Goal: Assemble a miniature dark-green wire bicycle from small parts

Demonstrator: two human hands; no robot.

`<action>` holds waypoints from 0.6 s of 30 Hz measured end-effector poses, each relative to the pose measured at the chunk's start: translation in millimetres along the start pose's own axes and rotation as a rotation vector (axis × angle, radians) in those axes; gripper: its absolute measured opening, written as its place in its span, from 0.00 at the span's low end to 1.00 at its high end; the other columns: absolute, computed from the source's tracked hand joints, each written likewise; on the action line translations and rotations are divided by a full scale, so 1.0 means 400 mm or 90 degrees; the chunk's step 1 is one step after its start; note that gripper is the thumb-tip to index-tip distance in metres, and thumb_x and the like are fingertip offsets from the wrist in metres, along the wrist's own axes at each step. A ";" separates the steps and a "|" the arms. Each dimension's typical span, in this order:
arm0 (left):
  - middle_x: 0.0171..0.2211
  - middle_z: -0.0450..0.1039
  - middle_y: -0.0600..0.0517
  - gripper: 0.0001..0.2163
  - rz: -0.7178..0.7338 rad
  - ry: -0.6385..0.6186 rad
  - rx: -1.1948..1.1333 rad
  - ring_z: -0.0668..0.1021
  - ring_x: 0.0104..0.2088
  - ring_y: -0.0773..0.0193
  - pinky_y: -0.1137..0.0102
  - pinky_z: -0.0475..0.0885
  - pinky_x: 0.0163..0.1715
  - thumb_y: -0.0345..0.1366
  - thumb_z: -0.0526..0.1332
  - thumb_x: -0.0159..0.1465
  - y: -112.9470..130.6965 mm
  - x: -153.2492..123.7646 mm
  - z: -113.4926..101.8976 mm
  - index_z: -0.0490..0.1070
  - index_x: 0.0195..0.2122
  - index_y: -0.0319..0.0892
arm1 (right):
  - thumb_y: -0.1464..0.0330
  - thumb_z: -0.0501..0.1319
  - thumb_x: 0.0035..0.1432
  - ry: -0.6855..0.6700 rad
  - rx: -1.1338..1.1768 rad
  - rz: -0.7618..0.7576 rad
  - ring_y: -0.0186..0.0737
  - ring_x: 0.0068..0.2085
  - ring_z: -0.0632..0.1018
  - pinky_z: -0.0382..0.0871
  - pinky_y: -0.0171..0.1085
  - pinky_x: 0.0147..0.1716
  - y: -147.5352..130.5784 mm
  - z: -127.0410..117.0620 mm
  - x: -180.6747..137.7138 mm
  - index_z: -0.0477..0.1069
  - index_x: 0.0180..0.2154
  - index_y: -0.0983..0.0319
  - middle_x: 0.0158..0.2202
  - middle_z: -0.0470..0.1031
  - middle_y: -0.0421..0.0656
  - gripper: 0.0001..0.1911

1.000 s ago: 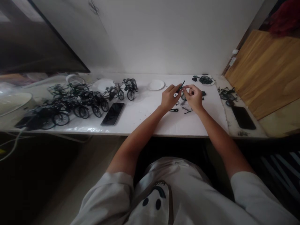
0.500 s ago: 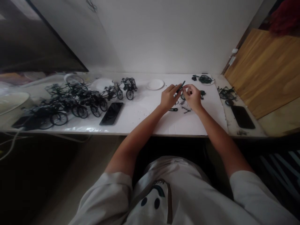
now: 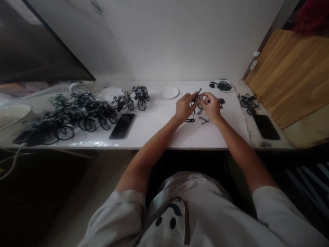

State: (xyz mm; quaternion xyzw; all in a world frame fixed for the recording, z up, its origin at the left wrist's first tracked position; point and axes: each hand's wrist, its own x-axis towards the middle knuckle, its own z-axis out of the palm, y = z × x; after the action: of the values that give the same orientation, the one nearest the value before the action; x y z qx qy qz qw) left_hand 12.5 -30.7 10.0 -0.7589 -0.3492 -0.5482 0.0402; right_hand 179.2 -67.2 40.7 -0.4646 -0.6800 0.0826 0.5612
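Above the white table sheet, my left hand [image 3: 184, 107] pinches a dark, thin model-bicycle part [image 3: 198, 92], whose tip sticks up past the fingers. Close against it, my right hand [image 3: 211, 105] has its thumb and forefinger pressed together; whatever lies between them is too small to make out. Below the hands are a dark flat tool or handle [image 3: 190, 120] and a small forked part [image 3: 204, 120]. Just right of my right hand, another dark piece [image 3: 222, 101] lies on the sheet.
Several small model bicycles [image 3: 88, 113] crowd the left side, beside a phone [image 3: 122, 126]. White plates stand at the back, one bare [image 3: 169, 92] and one with dark parts [image 3: 225, 86]. Further right are loose bicycle parts [image 3: 248, 100], another phone [image 3: 266, 127] and a wooden board [image 3: 290, 75].
The dark part in my left hand has tilted slightly more upright. My hands stay close together in almost the same place; the camera view has shifted a little.
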 end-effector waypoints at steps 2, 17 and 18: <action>0.38 0.81 0.47 0.17 0.005 0.001 0.011 0.82 0.36 0.65 0.70 0.78 0.38 0.42 0.59 0.78 -0.001 0.000 0.001 0.80 0.60 0.42 | 0.56 0.64 0.67 0.001 0.016 -0.001 0.35 0.23 0.59 0.57 0.38 0.29 0.002 0.003 -0.001 0.76 0.39 0.57 0.21 0.55 0.32 0.12; 0.39 0.81 0.45 0.18 0.012 -0.018 0.010 0.82 0.36 0.65 0.69 0.76 0.38 0.41 0.60 0.77 -0.003 0.000 -0.005 0.80 0.62 0.39 | 0.62 0.64 0.68 -0.004 0.013 0.007 0.34 0.24 0.61 0.57 0.38 0.30 -0.001 0.002 -0.003 0.77 0.40 0.58 0.21 0.56 0.31 0.07; 0.39 0.81 0.45 0.18 0.011 -0.022 0.008 0.82 0.36 0.65 0.69 0.76 0.39 0.40 0.60 0.77 -0.003 0.000 -0.005 0.79 0.62 0.39 | 0.63 0.64 0.68 -0.001 -0.002 -0.007 0.34 0.24 0.61 0.57 0.37 0.30 0.000 0.002 -0.003 0.77 0.40 0.58 0.21 0.57 0.31 0.06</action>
State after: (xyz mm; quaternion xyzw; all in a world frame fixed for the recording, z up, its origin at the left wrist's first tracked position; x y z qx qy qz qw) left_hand 10.2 -30.7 10.5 -0.7709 -0.3467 -0.5324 0.0437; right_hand 178.6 -67.6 39.5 -0.4619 -0.6832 0.0786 0.5601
